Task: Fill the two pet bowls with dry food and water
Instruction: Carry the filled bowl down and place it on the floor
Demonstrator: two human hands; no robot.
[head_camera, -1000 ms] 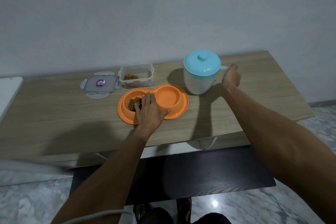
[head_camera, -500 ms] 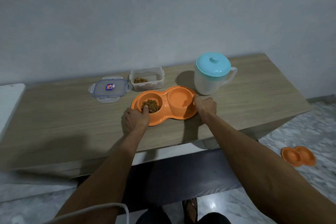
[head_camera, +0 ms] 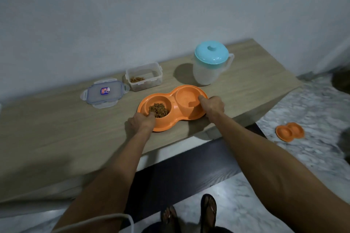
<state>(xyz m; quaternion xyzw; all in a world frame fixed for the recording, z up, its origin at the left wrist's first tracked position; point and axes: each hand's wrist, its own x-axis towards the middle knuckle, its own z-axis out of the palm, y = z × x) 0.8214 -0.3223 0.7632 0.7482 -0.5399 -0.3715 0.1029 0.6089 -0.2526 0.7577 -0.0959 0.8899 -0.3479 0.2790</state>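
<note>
1. Roughly two steps in, judging by the layout. Far left on the table (head_camera: 47,125): the food box's lid (head_camera: 103,94) lies off, flat, just beside the open food box (head_camera: 144,79), which has only a little dry food left in it.
2. Left hand (head_camera: 141,122) grasps the near-left rim of the orange double bowl (head_camera: 177,108), fingertips curled over the edge and touching the kibble (head_camera: 158,110). Left cup is filled, so I'd call the food half done.
3. Right hand (head_camera: 212,105) grips the right rim, thumb hooked inside the right cup. Water there: cannot tell (looks smooth orange, no clear waterline).
4. Jug (head_camera: 211,63) stands upright behind the bowl, blue lid on, nobody holding it.
5. Far right, on the floor: a second orange double bowl (head_camera: 289,131), apparently empty. Likely still to fill, if it's part of the job.
</note>
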